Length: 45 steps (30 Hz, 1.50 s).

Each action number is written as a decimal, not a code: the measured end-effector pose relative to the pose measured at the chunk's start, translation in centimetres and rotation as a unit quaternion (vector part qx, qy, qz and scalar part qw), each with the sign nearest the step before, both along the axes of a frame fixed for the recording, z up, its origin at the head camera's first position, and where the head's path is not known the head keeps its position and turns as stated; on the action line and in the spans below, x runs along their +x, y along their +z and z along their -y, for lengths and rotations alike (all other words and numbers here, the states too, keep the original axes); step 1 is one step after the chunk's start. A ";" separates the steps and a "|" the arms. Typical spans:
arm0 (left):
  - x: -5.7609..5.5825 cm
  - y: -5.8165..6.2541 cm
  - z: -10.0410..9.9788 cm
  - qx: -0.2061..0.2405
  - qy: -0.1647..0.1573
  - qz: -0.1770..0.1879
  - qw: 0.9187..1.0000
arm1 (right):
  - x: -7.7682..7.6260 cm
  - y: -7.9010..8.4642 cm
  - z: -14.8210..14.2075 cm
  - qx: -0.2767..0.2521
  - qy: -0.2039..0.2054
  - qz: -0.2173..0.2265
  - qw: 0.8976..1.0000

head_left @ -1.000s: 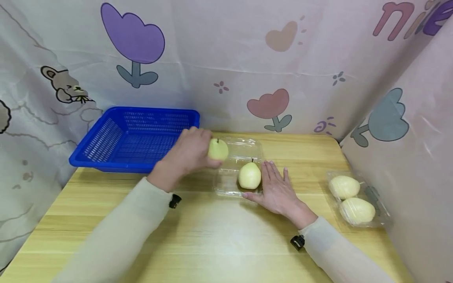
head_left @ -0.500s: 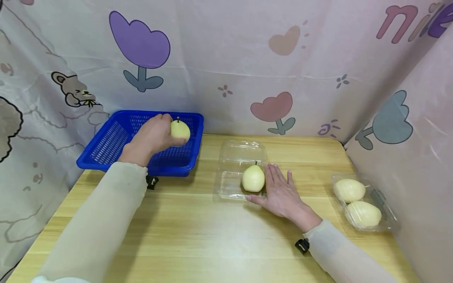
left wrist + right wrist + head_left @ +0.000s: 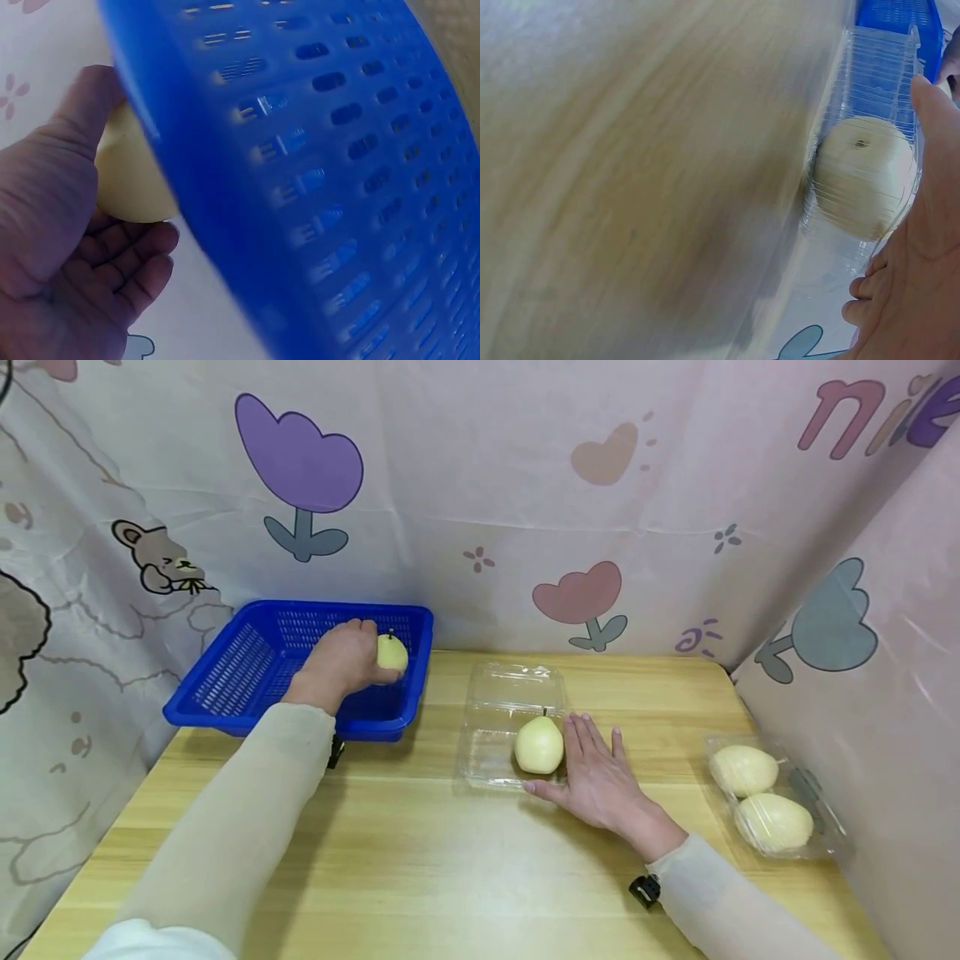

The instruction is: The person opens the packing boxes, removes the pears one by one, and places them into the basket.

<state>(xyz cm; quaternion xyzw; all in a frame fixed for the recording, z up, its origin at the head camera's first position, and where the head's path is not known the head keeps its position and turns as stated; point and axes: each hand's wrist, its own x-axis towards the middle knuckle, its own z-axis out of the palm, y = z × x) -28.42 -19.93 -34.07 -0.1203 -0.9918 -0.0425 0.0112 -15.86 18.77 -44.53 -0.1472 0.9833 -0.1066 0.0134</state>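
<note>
Apparently, by the head view, I was handling a pear (image 3: 392, 655) at the basket (image 3: 330, 606): my left grip (image 3: 343, 653) held it inside the right end, lifted or resting I couldn't tell. My right grip (image 3: 600, 777) lay straight-fingered against the clear box (image 3: 487, 752), where a second pear (image 3: 538, 745) stood stem up. Another box (image 3: 827, 842) with two pears (image 3: 775, 822) sat on the desk (image 3: 465, 877) near the curtain (image 3: 450, 468), out of the way.

In the left wrist view, thumb and fingers (image 3: 148, 281) grasped the pear beyond the rim (image 3: 184, 172); I judged the next move needed to clear that edge.

In the right wrist view, that hand clasped nothing, seemingly steadying the box.
</note>
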 end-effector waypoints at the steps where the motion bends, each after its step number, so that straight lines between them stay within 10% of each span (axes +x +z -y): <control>1: -0.1 -0.1 -0.1 -0.006 -0.003 -0.005 1.000 | 0.0 0.0 0.0 0.000 0.000 0.000 1.000; 14: -1.3 -1.1 0.4 -0.045 -0.004 0.006 0.999 | 0.0 -0.1 0.1 0.003 -0.002 -0.002 1.000; 29: -2.8 -3.3 -0.1 -0.031 0.011 0.105 0.994 | 0.0 -0.1 0.1 0.003 -0.004 0.002 1.000; 45: -0.1 -2.7 1.4 0.044 -0.043 0.173 0.983 | -0.1 -0.2 0.1 0.006 -0.006 0.004 1.000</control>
